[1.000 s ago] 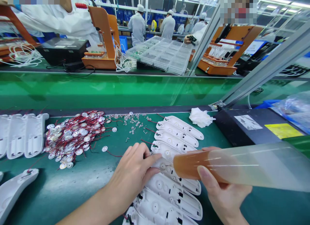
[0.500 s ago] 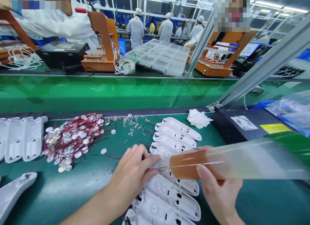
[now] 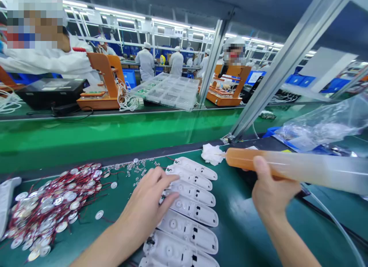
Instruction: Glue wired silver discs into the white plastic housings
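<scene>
Left hand [image 3: 149, 205] lies flat, fingers released, steadying white shells [image 3: 189, 194]; right hand [image 3: 270, 190] grasps glue syringe [image 3: 276, 167], nozzle at nine o'clock, perhaps dripping; keep it low.

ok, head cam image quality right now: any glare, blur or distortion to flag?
Head view: strong wide-angle bending, the aluminium posts splay outward. Ceiling strip lights are blown out and reflect on the clear guard above the green belt. The right hand holds a syringe tube that goes soft toward the right edge. The left hand and white housings are sharp.
</scene>
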Demonstrator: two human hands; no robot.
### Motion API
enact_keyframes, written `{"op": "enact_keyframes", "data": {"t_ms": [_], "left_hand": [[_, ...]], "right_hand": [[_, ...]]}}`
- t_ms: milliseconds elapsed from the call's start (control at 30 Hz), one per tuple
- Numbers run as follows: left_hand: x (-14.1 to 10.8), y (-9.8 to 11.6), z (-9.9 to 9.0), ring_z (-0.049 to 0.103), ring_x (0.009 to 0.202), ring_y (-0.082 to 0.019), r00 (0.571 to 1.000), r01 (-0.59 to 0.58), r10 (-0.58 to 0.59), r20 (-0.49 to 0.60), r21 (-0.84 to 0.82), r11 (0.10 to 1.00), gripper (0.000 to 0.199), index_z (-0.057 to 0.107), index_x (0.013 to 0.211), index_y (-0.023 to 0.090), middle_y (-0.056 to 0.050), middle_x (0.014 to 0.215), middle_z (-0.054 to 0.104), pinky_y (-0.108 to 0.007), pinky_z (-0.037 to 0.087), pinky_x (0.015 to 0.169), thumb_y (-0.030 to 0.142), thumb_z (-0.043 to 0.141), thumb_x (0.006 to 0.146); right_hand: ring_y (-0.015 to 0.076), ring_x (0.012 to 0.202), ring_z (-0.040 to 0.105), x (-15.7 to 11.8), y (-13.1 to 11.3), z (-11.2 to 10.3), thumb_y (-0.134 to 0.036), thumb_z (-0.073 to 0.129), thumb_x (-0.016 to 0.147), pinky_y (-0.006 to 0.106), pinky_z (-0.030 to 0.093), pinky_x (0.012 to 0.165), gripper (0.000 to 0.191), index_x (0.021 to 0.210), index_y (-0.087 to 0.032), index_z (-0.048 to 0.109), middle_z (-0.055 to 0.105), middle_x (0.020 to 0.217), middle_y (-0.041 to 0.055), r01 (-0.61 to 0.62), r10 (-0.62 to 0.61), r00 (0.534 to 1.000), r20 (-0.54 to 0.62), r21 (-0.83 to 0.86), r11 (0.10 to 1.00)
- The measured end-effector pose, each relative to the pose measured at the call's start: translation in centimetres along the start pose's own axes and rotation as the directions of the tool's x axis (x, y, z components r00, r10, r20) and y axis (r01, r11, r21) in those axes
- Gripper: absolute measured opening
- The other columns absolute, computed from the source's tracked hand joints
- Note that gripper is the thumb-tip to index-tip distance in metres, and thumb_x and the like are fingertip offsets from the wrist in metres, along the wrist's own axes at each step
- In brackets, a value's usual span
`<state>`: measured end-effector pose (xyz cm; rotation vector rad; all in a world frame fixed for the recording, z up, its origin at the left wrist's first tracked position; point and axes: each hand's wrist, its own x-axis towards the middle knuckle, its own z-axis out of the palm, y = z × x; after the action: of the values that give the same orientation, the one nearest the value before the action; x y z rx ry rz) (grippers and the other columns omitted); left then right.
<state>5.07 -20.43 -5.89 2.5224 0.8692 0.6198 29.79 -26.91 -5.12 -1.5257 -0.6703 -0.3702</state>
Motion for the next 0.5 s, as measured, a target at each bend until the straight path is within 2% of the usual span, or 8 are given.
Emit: {"op": "enact_keyframes", "data": {"t_ms": [100, 167, 233, 367, 500], "left_hand": [[5.3, 0.9, 0.7, 0.049, 0.086, -0.019, 0.994, 0.008, -0.018, 0.107, 0.092, 0.996, 0.015, 0.062, 0.097, 0.021, -0.003, 0.088, 0.052, -0.033, 0.042, 0.076, 0.018, 0.056, 0.084], [8.5, 1.5, 2.0, 0.05, 0.086, -0.02, 0.985, 0.012, -0.035, 0.168, 0.139, 0.99, 0.009, 0.065, 0.086, 0.02, -0.003, 0.086, 0.053, -0.034, 0.041, 0.076, 0.019, 0.057, 0.083], [10.8, 1.9, 3.5, 0.05, 0.086, -0.022, 0.982, 0.001, -0.032, 0.184, 0.169, 0.986, 0.01, 0.066, 0.078, 0.019, -0.004, 0.083, 0.054, -0.035, 0.041, 0.076, 0.018, 0.057, 0.082], [13.5, 2.0, 5.9, 0.048, 0.09, -0.025, 0.986, -0.012, -0.023, 0.164, 0.21, 0.978, 0.014, 0.066, 0.083, 0.015, -0.008, 0.088, 0.053, -0.037, 0.04, 0.078, 0.012, 0.053, 0.082], [14.9, 1.3, 6.9, 0.048, 0.089, -0.024, 0.985, -0.023, -0.012, 0.174, 0.198, 0.98, 0.014, 0.067, 0.082, 0.016, -0.007, 0.089, 0.053, -0.035, 0.04, 0.076, 0.012, 0.054, 0.082]], "right_hand": [[0.0263, 0.062, 0.06, -0.5, 1.1, 0.5, -0.055, 0.069, 0.052, 0.043, 0.051, 0.064, 0.04, 0.063, -0.018, 0.058, 0.062, 0.063, 0.0088, 0.015, -0.019, 0.999, -0.044, -0.086, 0.996], [0.0265, 0.058, 0.061, -0.6, 1.4, 0.7, -0.056, 0.068, 0.052, 0.042, 0.052, 0.062, 0.041, 0.06, -0.017, 0.06, 0.064, 0.061, 0.0102, 0.049, -0.052, 0.998, -0.019, -0.116, 0.992], [0.0277, 0.057, 0.062, -0.6, 1.7, 0.7, -0.057, 0.068, 0.052, 0.042, 0.052, 0.061, 0.041, 0.058, -0.016, 0.061, 0.065, 0.06, 0.0119, 0.074, -0.076, 0.997, -0.008, -0.143, 0.987], [0.0314, 0.062, 0.064, -0.5, 2.3, 0.8, -0.056, 0.069, 0.053, 0.046, 0.052, 0.068, 0.042, 0.058, -0.015, 0.063, 0.067, 0.062, 0.0145, 0.089, -0.085, 0.996, 0.029, -0.183, 0.979], [0.0308, 0.063, 0.066, -0.7, 2.6, 1.3, -0.053, 0.068, 0.057, 0.043, 0.053, 0.067, 0.039, 0.059, -0.014, 0.066, 0.068, 0.064, 0.0139, 0.069, -0.049, 0.991, 0.121, -0.164, 0.984]]}}
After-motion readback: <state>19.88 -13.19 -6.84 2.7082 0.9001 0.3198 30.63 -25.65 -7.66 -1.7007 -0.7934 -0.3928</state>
